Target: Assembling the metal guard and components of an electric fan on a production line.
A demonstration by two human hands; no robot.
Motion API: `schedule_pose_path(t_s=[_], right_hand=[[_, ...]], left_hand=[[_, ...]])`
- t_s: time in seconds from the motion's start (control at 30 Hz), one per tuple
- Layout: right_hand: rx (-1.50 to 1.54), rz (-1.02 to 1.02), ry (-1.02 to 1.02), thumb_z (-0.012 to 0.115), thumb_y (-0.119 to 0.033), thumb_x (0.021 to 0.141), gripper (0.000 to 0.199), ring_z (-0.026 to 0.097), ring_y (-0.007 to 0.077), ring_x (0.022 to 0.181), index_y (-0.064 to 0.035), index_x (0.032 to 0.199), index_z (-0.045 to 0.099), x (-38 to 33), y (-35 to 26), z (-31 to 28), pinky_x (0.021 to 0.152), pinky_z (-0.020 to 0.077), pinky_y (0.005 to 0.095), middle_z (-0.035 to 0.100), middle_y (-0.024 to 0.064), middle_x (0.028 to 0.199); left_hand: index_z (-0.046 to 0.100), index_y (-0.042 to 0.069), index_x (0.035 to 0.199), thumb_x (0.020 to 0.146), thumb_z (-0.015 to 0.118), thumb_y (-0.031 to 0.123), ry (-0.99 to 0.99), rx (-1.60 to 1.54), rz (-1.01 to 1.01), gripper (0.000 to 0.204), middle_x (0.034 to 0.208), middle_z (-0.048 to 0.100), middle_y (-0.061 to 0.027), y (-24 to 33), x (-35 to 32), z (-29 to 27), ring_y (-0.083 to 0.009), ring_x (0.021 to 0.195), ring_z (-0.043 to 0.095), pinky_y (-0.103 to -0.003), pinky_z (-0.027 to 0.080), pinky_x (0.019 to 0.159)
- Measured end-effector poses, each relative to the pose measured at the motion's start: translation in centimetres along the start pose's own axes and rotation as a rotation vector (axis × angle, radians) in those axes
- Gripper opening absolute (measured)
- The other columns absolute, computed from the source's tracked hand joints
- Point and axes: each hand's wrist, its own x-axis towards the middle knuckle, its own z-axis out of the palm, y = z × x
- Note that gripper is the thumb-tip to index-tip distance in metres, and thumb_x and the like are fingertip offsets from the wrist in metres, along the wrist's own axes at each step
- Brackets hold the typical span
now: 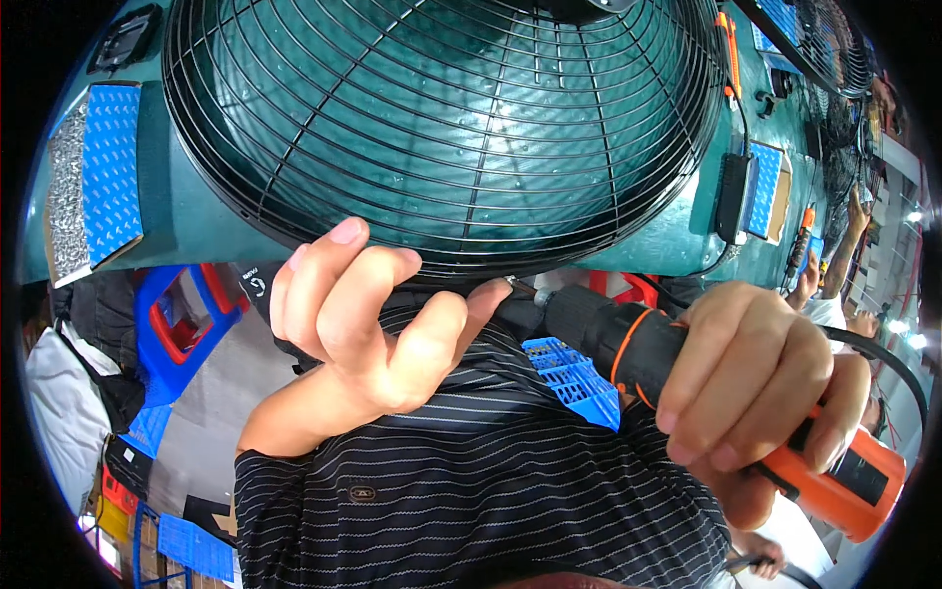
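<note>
A large round black wire fan guard point(471, 206) fills the upper middle, its near rim at the table edge. My left hand point(378, 324) is just below that rim, fingers loosely curled and apart. One of its fingertips reaches the tip of a power screwdriver point(638, 344), where a small shiny piece, perhaps a screw, shows. My right hand point(760, 383) is wrapped round the black and orange body of the screwdriver, which points left toward the rim. Whether the bit touches the guard cannot be made out.
Under the guard lies a green table point(162, 211). An open box of small metal screws point(69, 187) stands at left, a blue-patterned box point(767, 191) at right. Below the edge are a blue and red stool point(182, 324) and a blue basket point(574, 378). Other people's hands show far right.
</note>
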Motion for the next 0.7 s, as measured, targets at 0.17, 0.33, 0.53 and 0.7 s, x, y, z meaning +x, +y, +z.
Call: schedule_pose_path(t_s=[0.17, 0.33, 0.53, 0.7], right_hand=[[-0.013, 0.020, 0.060, 0.082, -0.014, 0.080, 0.046, 0.068, 0.0177, 0.064, -0.0034, 0.112, 0.051, 0.3, 0.3, 0.3, 0.057, 0.0602, 0.0277, 0.065, 0.0081, 0.079], [-0.060, 0.048, 0.163, 0.077, -0.013, 0.080, 0.042, 0.065, 0.0145, 0.055, -0.0029, 0.111, 0.050, 0.8, 0.5, 0.8, 0.051, 0.0576, 0.0248, 0.064, 0.0065, 0.072], [-0.036, 0.058, 0.196, 0.074, -0.015, 0.081, 0.044, 0.062, 0.0106, 0.048, -0.0022, 0.114, 0.047, 1.2, 0.9, 1.1, 0.046, 0.0546, 0.0222, 0.060, 0.0039, 0.071], [-0.089, 0.095, 0.127, 0.073, -0.017, 0.084, 0.047, 0.062, 0.0102, 0.052, -0.0015, 0.119, 0.046, 2.1, 1.2, 2.2, 0.051, 0.0562, 0.0235, 0.056, 0.0039, 0.080]], left_hand=[[0.056, 0.017, 0.086, 0.067, 0.090, 0.038, -0.017, -0.025, -0.012, 0.043, 0.118, 0.052, -0.0125, -0.4, 0.1, 0.1, -0.0371, 0.114, 0.048, -0.050, 0.039, 0.094], [0.063, 0.016, 0.108, 0.072, 0.085, 0.041, -0.175, -0.015, 0.040, 0.048, 0.129, 0.055, -0.0179, -1.7, 1.7, -1.8, -0.0364, 0.116, 0.049, -0.052, 0.036, 0.100], [0.063, 0.007, 0.124, 0.065, 0.083, 0.034, -0.364, 0.009, 0.062, 0.068, 0.126, 0.057, -0.0117, -3.2, 4.1, -3.3, -0.0325, 0.121, 0.051, -0.054, 0.033, 0.109], [0.066, 0.005, 0.118, 0.052, 0.083, 0.026, -0.340, -0.036, 0.072, 0.071, 0.120, 0.057, -0.0114, -3.3, 4.5, -2.8, -0.0326, 0.115, 0.054, -0.055, 0.037, 0.108]])
